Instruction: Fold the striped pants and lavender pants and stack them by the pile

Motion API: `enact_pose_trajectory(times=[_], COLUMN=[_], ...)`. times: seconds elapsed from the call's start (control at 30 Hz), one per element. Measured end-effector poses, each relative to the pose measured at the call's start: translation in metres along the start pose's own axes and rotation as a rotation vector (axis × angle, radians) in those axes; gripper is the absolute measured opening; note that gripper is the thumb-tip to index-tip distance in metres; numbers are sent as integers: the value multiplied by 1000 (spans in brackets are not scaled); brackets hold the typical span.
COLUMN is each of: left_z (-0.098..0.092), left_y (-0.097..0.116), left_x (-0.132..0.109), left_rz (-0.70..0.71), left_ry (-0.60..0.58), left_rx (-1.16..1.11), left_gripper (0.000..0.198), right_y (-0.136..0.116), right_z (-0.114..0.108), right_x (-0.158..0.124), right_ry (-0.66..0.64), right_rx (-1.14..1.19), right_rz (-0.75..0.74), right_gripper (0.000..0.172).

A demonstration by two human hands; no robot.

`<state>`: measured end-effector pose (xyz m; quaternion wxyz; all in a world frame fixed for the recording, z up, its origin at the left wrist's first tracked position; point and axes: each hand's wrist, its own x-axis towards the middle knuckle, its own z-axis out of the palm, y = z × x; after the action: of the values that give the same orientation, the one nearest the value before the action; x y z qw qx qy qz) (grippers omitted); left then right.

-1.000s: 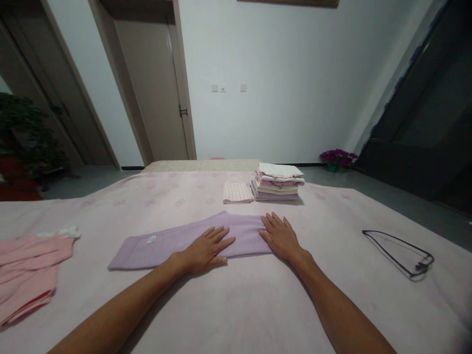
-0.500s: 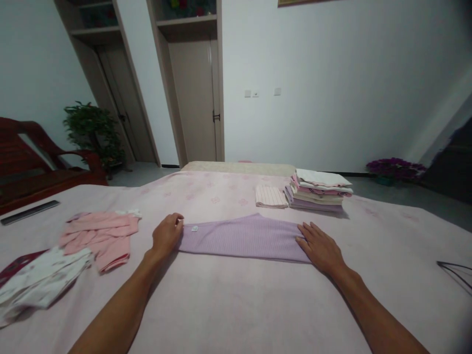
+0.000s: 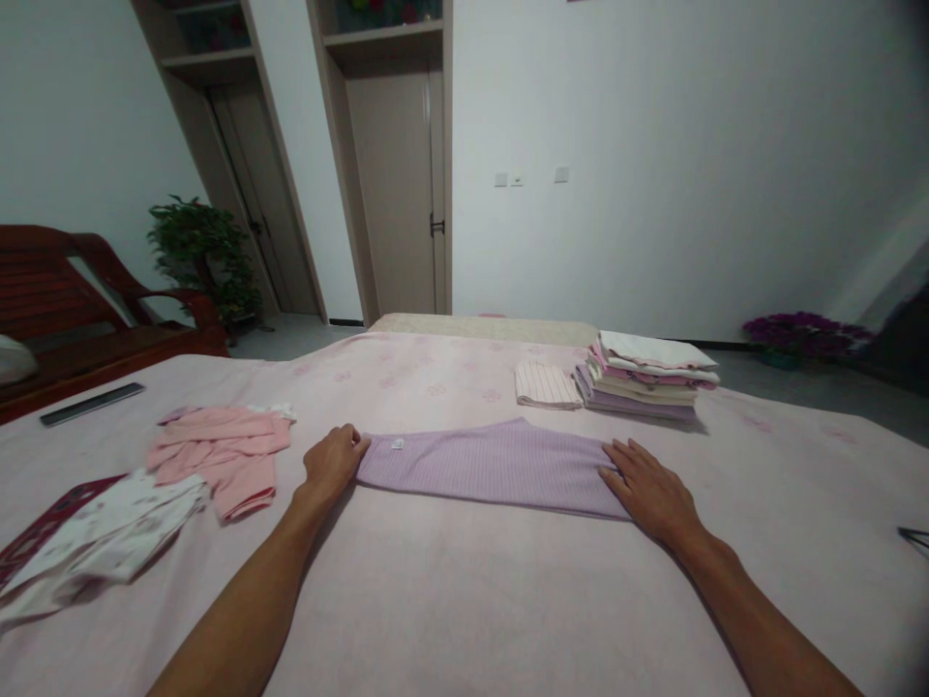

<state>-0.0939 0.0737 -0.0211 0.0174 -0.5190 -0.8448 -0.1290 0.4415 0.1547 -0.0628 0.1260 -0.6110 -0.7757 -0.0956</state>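
A long folded purple ribbed garment lies across the middle of the pink bed cover. My left hand is at its left end, fingers curled round the edge beside a small white label. My right hand lies flat with fingers stretched out on the garment's right end.
A stack of folded clothes and a folded striped cloth lie behind the garment. A pink garment and a white patterned one lie at the left. A dark flat bar, a wooden bench and a plant are farther left.
My left hand slid from the garment's middle to its left end and closed on the edge. The view swung left, bringing the bench, plant and more clothes into sight.
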Motion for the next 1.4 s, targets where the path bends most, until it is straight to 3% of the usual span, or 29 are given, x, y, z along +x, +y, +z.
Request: enact_pose_trajectory(times=[0.1, 0.37, 0.57, 0.83, 1.13, 1.23, 1.33, 1.4], left_z=[1, 4, 14, 9, 18, 15, 17, 23], left_y=[0, 7, -1, -11, -8, -6, 0, 6], left_x=[-1, 6, 13, 7, 6, 1, -4, -6], left_rz=[-11, -41, -99, -127, -124, -11, 225, 412], left_ry=[-54, 86, 8, -30, -26, 106, 298, 275], left_rx=[-16, -174, -108, -39, 16, 80, 69, -32], left_gripper=[37, 37, 37, 43, 45, 42, 41, 43], right_y=[-1, -7, -3, -2, -2, -3, -3, -4], right_z=[-1, -9, -5, -5, -6, -7, -7, -6], right_x=[0, -3, -2, -1, -2, -2, -2, -1], right_ry=[-1, -15, -15, -31, -31, -43, -49, -58], right_rx=[4, -28, -63, -58, -46, -47, -59, -66], right_rz=[4, 17, 0, -8, -1, 12, 7, 1], right_gripper=[60, 60, 59, 59, 58, 58, 58, 58])
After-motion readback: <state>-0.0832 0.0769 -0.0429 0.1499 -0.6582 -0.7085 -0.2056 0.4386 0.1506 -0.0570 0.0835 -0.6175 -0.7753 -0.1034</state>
